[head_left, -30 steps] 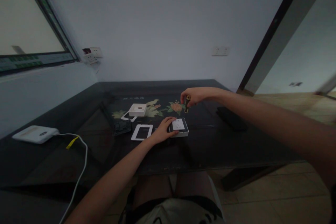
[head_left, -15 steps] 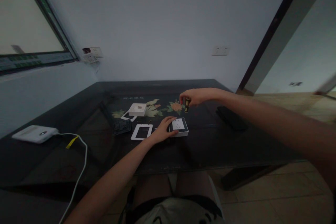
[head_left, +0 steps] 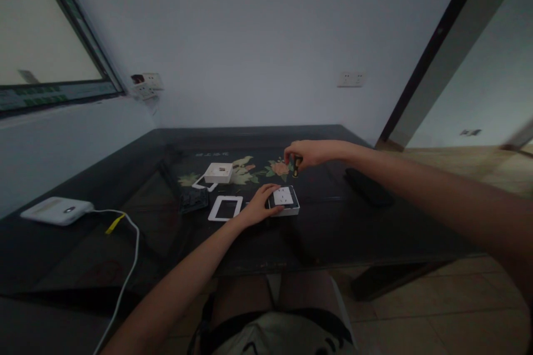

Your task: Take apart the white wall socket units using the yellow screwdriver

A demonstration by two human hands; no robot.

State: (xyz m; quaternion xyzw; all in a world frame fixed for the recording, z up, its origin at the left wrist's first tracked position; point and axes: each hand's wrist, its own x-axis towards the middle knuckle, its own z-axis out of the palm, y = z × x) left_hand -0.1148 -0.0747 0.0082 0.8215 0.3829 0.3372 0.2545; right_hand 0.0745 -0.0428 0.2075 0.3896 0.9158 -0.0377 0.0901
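Note:
My left hand is closed around the left side of a white wall socket, fingers on its far edge and thumb on its near edge. The socket lies face up on the table, with a dark border around its white middle. Above and behind it, my right hand is closed on a black-and-yellow handle that looks like a screwdriver's. The handle points downward; its shaft and tip are too dark to make out. Just left of my left hand lies a white rectangular frame.
A white box-shaped piece rests partly over another white frame, near a black plastic part. A white device with a cable is at far left. A black object lies under my right forearm.
Almost nothing differs: both hands keep their places and grips, and the handle appears turned very slightly. The whole view has shifted a little.

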